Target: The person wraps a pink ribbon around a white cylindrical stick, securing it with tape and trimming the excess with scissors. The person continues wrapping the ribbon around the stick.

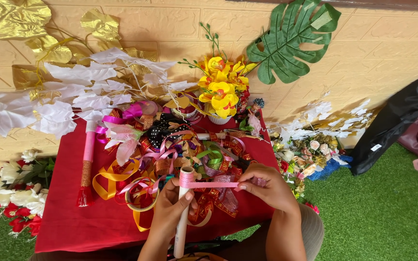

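Note:
My left hand (170, 212) grips a white tube (182, 227) held nearly upright, its top end wrapped in pink ribbon (214, 184). The ribbon runs taut to the right from the tube's top to my right hand (267, 186), which pinches it between thumb and fingers. Both hands hover over the near edge of a small table under a red cloth (73, 217). A tangled heap of coloured ribbons (180, 154) lies on the cloth just beyond my hands.
A pink stick with a red tassel (87, 164) lies on the cloth's left. White and gold fake leaves (73, 92), yellow flowers (221, 84) and a green leaf (291, 38) stand at the back wall. Flower piles (15, 193) sit on green turf (388, 212); dark bags (402, 116) at right.

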